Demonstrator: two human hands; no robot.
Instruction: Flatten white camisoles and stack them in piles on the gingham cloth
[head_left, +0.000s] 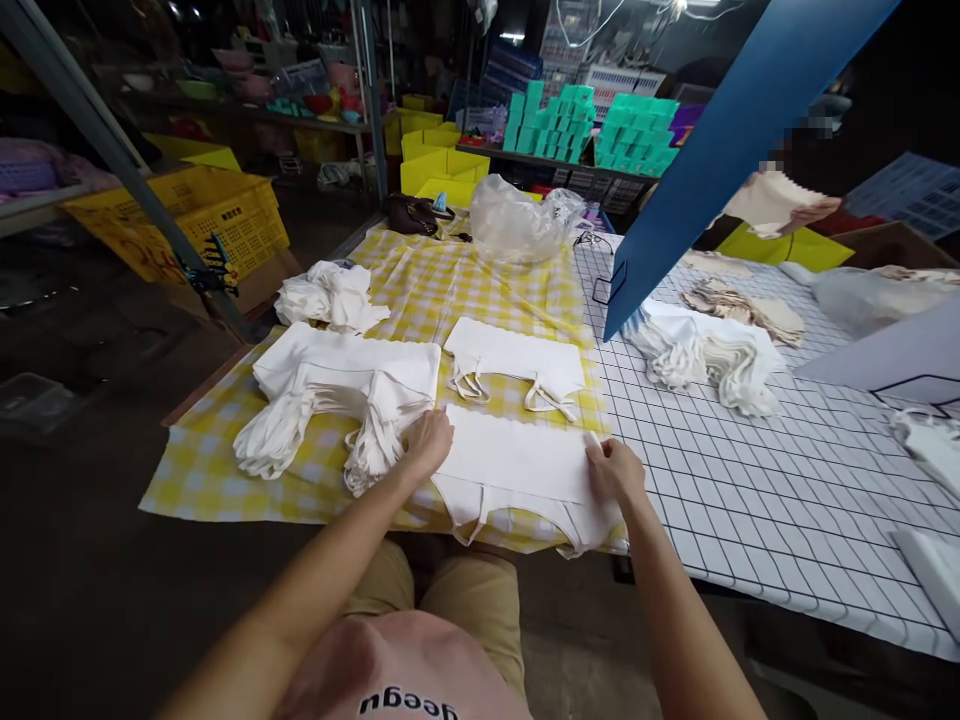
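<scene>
A white camisole with thin straps lies spread at the table's front edge, its straps toward me. My left hand is closed on its upper left corner. At the upper right corner, my right hand pinches the edge between thumb and fingers. Just beyond lies another white camisole, flat, with its straps looped toward me. To the left is a thick stack of white camisoles, straps bunched and hanging forward. Behind that stack sits a crumpled heap of white garments.
A yellow checked cloth covers my part of the table. A clear plastic bag and a dark bag stand at the back. A blue panel slants up on the right. Beyond it, a co-worker's hand holds pale fabric.
</scene>
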